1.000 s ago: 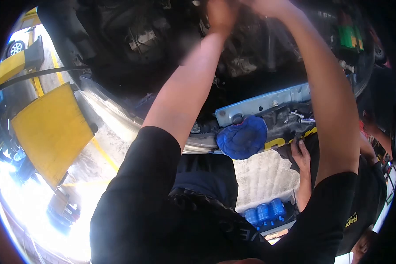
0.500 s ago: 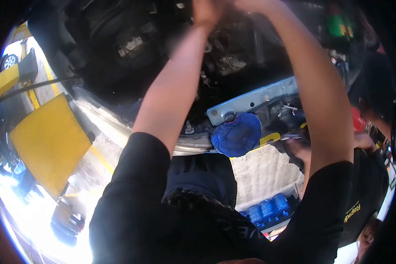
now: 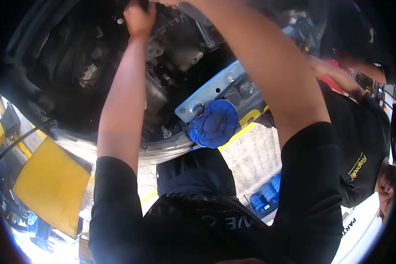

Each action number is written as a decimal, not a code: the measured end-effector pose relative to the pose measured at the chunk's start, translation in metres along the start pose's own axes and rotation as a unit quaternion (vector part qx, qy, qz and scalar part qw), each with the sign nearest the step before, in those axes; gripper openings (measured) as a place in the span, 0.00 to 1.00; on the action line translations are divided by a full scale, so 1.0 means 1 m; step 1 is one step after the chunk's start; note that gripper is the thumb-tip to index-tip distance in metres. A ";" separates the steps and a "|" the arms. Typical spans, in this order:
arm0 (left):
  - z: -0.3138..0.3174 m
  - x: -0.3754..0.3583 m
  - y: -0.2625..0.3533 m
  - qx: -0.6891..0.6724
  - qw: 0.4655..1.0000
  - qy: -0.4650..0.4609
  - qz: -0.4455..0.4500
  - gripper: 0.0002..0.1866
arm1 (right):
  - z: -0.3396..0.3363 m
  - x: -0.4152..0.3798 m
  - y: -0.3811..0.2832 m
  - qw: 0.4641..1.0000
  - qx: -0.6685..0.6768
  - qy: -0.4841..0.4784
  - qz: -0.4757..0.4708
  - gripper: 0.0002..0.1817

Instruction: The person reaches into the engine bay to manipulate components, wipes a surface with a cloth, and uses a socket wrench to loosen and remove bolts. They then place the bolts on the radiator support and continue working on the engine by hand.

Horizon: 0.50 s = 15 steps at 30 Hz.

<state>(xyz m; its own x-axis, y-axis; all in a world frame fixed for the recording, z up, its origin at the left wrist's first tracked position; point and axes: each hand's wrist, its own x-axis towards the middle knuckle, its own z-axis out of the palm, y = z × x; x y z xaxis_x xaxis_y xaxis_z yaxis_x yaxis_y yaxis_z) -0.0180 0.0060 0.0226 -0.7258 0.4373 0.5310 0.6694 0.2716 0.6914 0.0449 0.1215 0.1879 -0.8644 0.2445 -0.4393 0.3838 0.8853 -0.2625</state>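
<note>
My left hand (image 3: 138,21) is over the dark engine bay (image 3: 75,48) near the top of the view, its fingers curled closed. Whatever they may hold is hidden. Close beside it, my right hand (image 3: 169,2) is mostly cut off by the upper edge, so its grip does not show. Below my forearms runs a light-blue metal crossbar (image 3: 211,91) with a round hole in it. A bunched blue cloth-like pad (image 3: 213,123) lies against the bar's near end, at the front edge of the car.
A co-worker in a black shirt (image 3: 356,145) leans in at the right, an arm (image 3: 339,77) reaching toward the car. A yellow panel (image 3: 53,185) stands at the left. Large blue bottles (image 3: 268,192) sit on a rack below right.
My hands have shifted left over the engine bay. The view has turned, so the crossbar and blue pad appear further left and the co-worker shows more fully.
</note>
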 end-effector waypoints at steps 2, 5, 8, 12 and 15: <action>0.007 -0.001 -0.005 -0.027 0.999 0.036 -0.028 0.15 | 0.002 -0.008 0.000 0.998 0.022 0.047 -0.022 0.14; 0.010 0.000 -0.017 -0.019 1.000 0.006 -0.017 0.12 | -0.003 -0.014 -0.006 0.996 0.083 0.005 0.030 0.16; -0.006 0.010 0.001 -0.065 0.996 -0.057 0.008 0.11 | 0.002 -0.008 -0.005 0.997 0.068 0.028 0.019 0.16; -0.007 0.011 0.010 -0.021 0.999 -0.041 0.008 0.14 | 0.019 0.011 0.001 0.994 0.002 0.101 -0.051 0.15; 0.007 0.008 -0.012 0.019 1.000 -0.018 -0.002 0.16 | 0.016 -0.002 -0.002 0.996 0.030 0.085 -0.021 0.16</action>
<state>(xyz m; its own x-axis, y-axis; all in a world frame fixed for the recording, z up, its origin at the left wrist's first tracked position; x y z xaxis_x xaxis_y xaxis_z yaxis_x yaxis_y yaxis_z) -0.0309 0.0124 0.0151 -0.7226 0.4663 0.5103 0.6730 0.3060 0.6734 0.0506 0.1127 0.1759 -0.9202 0.2762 -0.2772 0.3613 0.8719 -0.3305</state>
